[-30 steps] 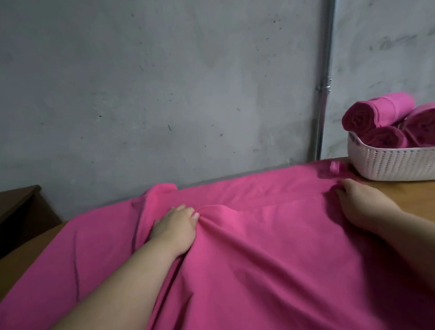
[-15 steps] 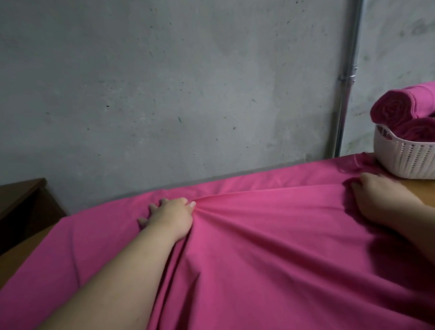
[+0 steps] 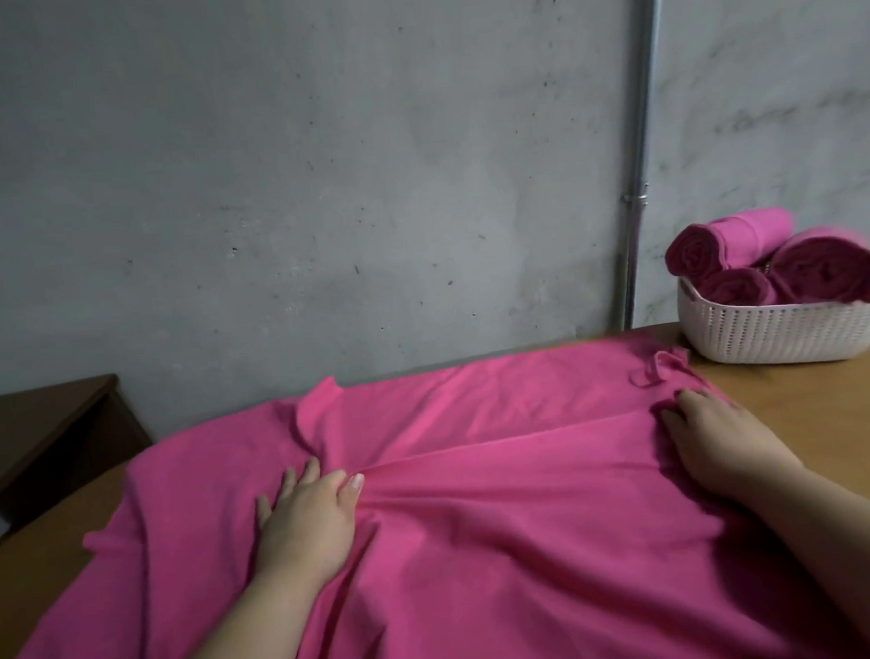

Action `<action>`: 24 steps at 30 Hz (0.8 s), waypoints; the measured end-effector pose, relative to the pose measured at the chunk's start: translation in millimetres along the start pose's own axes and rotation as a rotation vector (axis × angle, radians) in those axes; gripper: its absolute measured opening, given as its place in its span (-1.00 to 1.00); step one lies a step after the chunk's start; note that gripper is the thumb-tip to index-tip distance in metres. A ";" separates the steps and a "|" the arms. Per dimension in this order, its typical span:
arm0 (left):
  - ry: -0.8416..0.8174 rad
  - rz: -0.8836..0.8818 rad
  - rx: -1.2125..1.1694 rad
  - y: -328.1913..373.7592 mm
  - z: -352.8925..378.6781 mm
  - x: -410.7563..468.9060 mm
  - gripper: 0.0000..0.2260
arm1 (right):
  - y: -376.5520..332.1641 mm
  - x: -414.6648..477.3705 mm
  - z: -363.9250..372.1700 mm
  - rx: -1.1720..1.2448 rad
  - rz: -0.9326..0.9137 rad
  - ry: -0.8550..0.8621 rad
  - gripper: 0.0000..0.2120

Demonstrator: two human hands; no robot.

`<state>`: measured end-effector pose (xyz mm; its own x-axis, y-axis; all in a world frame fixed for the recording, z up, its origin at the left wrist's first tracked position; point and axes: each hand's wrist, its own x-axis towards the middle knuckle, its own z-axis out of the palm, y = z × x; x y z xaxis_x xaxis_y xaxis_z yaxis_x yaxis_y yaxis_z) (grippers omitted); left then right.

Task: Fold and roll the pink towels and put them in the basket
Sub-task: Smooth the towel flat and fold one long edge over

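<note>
Grey concrete wall (image 3: pixel 309 183) backs a wooden table (image 3: pixel 814 405), and one pink towel (image 3: pixel 514 529) lies spread across it, creased and with a flap turned up at its far edge. At the far right a white basket (image 3: pixel 783 336) already holds three rolled towels (image 3: pixel 825 266).

The step in hand looks like flattening before the first fold. To do it well, I would sweep the creases outward from the middle and square the far edge, so the fold lines up evenly.

The left hand (image 3: pixel 307 518) lies flat on the cloth near its middle, fingers (image 3: pixel 309 469) spread and straight; wrinkles fan out from the thumb. The right hand (image 3: pixel 718 438) sits at the towel's right edge, fingers (image 3: pixel 678 407) curled down and bunching the cloth, with the thumb hidden.
</note>
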<state>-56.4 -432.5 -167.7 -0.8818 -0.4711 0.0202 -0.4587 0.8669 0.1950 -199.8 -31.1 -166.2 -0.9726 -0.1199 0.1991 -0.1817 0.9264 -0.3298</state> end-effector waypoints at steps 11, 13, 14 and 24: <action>-0.110 -0.073 0.017 -18.5 -12.5 -170.6 -0.58 | 35.7 -176.0 -38.8 -0.107 0.016 0.005 -0.73; -0.134 -0.111 0.000 -20.1 -13.8 -195.8 -0.58 | 39.4 -205.5 -45.2 -0.136 0.033 -0.016 -0.70; -0.148 -0.128 -0.013 -20.4 -15.3 -205.5 -0.58 | 40.9 -218.2 -48.2 -0.140 0.045 -0.017 -0.70; 0.179 0.187 -0.151 34.3 -69.7 -204.7 -0.73 | 35.6 -210.4 -90.0 0.195 0.212 0.066 -0.71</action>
<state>116.0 -317.6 -96.8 -0.9101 -0.3385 0.2392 -0.2569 0.9135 0.3154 11.4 59.2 -136.8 -0.9814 0.0989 0.1645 -0.0057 0.8415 -0.5402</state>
